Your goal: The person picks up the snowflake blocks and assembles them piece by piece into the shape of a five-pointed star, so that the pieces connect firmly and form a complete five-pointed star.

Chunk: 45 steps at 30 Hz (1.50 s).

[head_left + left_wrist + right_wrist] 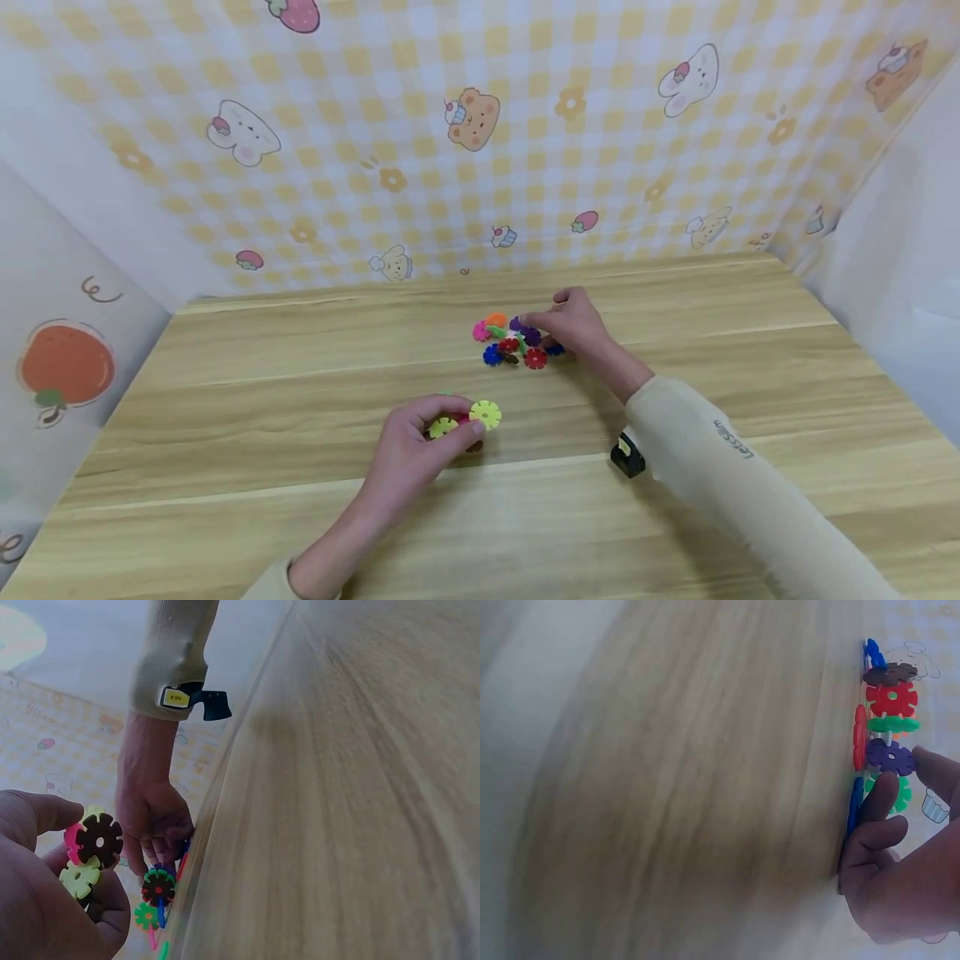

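Note:
My left hand (416,442) pinches a small cluster of joined notched plastic discs between thumb and fingers, held above the table. A yellow notched disc (485,415) faces up in it; a dark brown disc (100,841) and a pink disc (73,841) show from the side. At the pile farther back, my right hand (573,323) has thumb and finger on a purple notched disc (891,756). Around that disc lie red (536,358), blue (492,355), orange (496,320), pink, green and brown discs, some standing on edge. The palm side of the left hand is hidden in the head view.
The wood-grain table (262,400) runs back to a checked cloth wall (337,108) with cartoon prints. White side walls (900,208) stand left and right. A black wrist-worn device (627,456) sits under the right sleeve (720,467).

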Each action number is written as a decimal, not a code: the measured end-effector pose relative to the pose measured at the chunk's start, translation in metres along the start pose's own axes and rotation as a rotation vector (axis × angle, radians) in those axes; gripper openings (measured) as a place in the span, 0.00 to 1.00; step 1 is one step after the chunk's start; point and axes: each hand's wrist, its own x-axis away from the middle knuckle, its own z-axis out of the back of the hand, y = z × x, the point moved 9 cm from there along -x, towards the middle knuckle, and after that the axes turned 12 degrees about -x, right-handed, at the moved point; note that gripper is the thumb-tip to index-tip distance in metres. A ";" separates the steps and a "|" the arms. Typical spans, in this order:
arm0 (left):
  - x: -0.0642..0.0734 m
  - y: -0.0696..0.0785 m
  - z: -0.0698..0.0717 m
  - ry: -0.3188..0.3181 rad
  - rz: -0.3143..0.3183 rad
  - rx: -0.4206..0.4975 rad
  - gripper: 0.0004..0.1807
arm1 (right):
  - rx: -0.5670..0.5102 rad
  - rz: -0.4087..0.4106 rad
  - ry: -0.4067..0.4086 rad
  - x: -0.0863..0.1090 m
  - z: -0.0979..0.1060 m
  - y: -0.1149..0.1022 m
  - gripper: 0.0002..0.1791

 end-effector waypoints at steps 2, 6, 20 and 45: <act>0.000 0.000 0.000 0.003 0.003 0.008 0.06 | 0.002 0.003 0.008 0.000 0.000 0.000 0.41; 0.001 -0.001 0.000 0.007 0.008 0.007 0.06 | -0.004 0.013 0.055 0.004 0.004 0.002 0.36; 0.001 0.001 0.002 0.006 0.008 0.004 0.07 | -0.650 0.015 -0.119 0.047 0.007 0.010 0.12; 0.004 0.009 0.008 0.033 -0.035 -0.008 0.08 | -1.142 0.127 -0.737 0.145 -0.049 0.005 0.11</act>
